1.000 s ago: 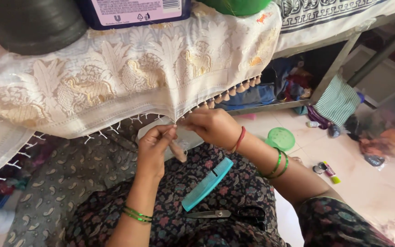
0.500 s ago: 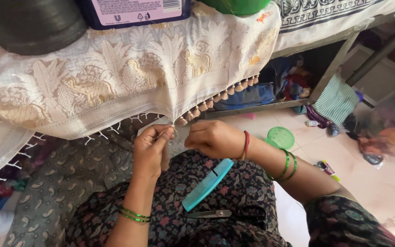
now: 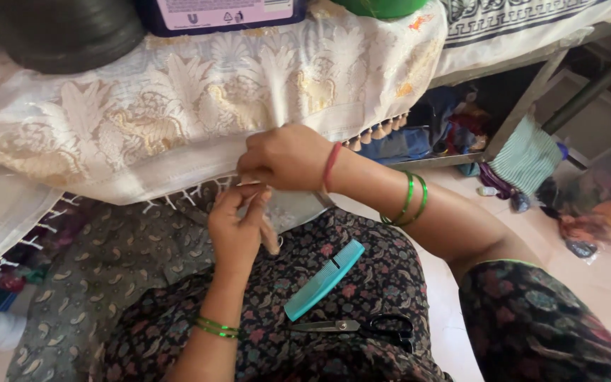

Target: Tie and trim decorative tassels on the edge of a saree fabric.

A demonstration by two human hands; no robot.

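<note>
Head view: blue package (image 3: 224,13) above hands (image 3: 263,191)

My left hand (image 3: 238,226) and right hand (image 3: 286,157) sit close under the hanging cream cloth (image 3: 178,120), whose fringed edge (image 3: 178,197) closes off everything above and behind my fingers. Below them my lap is partly taken: the teal comb (image 3: 324,279) lies slantwise and the scissors (image 3: 362,326) just beside it. Open floor (image 3: 602,283) shows only to my right, past my forearm.
</note>
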